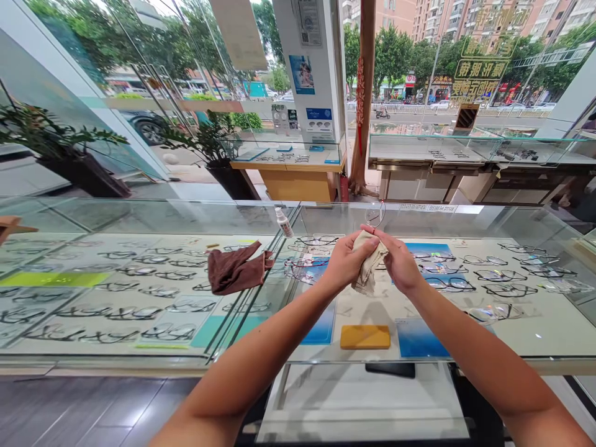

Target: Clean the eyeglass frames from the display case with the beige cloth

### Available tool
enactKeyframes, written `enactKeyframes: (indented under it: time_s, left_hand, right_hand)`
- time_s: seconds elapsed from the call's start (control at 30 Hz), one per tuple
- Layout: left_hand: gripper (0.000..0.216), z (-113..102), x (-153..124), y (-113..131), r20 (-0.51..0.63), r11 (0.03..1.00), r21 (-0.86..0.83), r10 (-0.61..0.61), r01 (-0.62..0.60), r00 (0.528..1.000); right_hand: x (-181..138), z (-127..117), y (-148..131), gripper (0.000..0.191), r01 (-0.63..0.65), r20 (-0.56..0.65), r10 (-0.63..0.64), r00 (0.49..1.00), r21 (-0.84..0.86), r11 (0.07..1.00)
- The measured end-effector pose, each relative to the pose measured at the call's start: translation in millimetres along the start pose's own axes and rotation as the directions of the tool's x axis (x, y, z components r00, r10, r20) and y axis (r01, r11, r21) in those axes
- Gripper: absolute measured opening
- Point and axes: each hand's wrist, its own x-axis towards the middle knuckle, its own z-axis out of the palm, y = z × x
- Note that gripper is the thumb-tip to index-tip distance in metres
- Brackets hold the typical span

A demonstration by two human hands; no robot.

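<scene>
Both hands meet above the glass display counter (153, 214). My left hand (347, 261) is closed around a beige cleaning cloth (367, 273), which hangs down between the hands. My right hand (400, 264) pinches a pair of thin-rimmed glasses (375, 214) inside the cloth. One round lens sticks up above the fingers; the other lens is hidden in the cloth.
A crumpled brown cloth (235, 268) and a small white spray bottle (283, 222) lie on the counter top. Several glasses frames fill the case below, with a yellow pad (365, 336). Potted plants (69, 149), more counters and shop windows stand behind.
</scene>
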Motion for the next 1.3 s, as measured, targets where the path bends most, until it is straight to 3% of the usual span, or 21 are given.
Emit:
enactKeyframes:
  time_s: [0.1, 0.17, 0.37, 0.47, 0.63, 0.77, 0.97, 1.13, 1.3]
  left_hand:
    - [0.064, -0.3, 2.3, 0.3, -0.017, 0.999, -0.016, -0.031, 0.031, 0.999]
    - [0.07, -2.7, 4.9, 0.7, 0.045, 0.998, -0.023, -0.06, 0.061, 0.997]
    - [0.065, -13.6, 8.1, 2.7, 0.302, 0.987, -0.029, -0.143, 0.159, 0.943]
    - [0.057, -15.7, 6.5, 3.5, 0.381, 0.99, -0.001, -0.127, 0.138, 0.916]
    - [0.054, -12.5, 4.8, 2.0, 0.261, 0.997, 0.064, -0.047, 0.032, 0.964]
    - [0.063, -7.3, 4.7, -0.9, 0.169, 0.997, 0.054, -0.069, 0.061, 0.983]
    - [0.074, -12.8, 11.8, -3.9, 0.191, 0.994, 0.109, -0.025, 0.005, 0.981]
    - [0.074, -25.9, 18.8, -4.8, 0.036, 0.995, 0.087, -0.049, 0.046, 0.998]
    - [0.073, -31.5, 21.8, -1.7, 0.005, 0.995, -0.028, -0.1, 0.1, 0.995]
  right_hand:
    - [-0.4, -0.1, 1.6, 0.05, 0.08, 0.003, -0.08, 0.997, -0.095, 0.992]
    - [0.2, -0.8, 2.2, 0.052, 0.083, -0.034, -0.088, 0.996, -0.119, 0.989]
    - [4.4, -4.4, -2.3, 0.037, -0.026, -0.178, 0.03, 0.984, 0.029, 0.999]
    - [5.9, -6.1, -5.2, 0.031, -0.074, -0.188, 0.082, 0.979, 0.05, 0.996]
    - [4.6, -3.6, -5.6, 0.031, -0.096, -0.146, 0.107, 0.984, 0.079, 0.992]
    - [3.3, -0.4, -4.1, 0.035, -0.059, -0.067, 0.063, 0.996, 0.066, 0.996]
    - [7.9, -6.5, -4.7, 0.033, 0.008, -0.136, -0.007, 0.991, 0.006, 1.0]
    - [12.4, -15.4, -8.1, 0.033, 0.053, -0.136, -0.059, 0.989, -0.049, 0.997]
    - [12.2, -18.3, -9.9, 0.03, 0.056, -0.065, -0.067, 0.996, -0.152, 0.987]
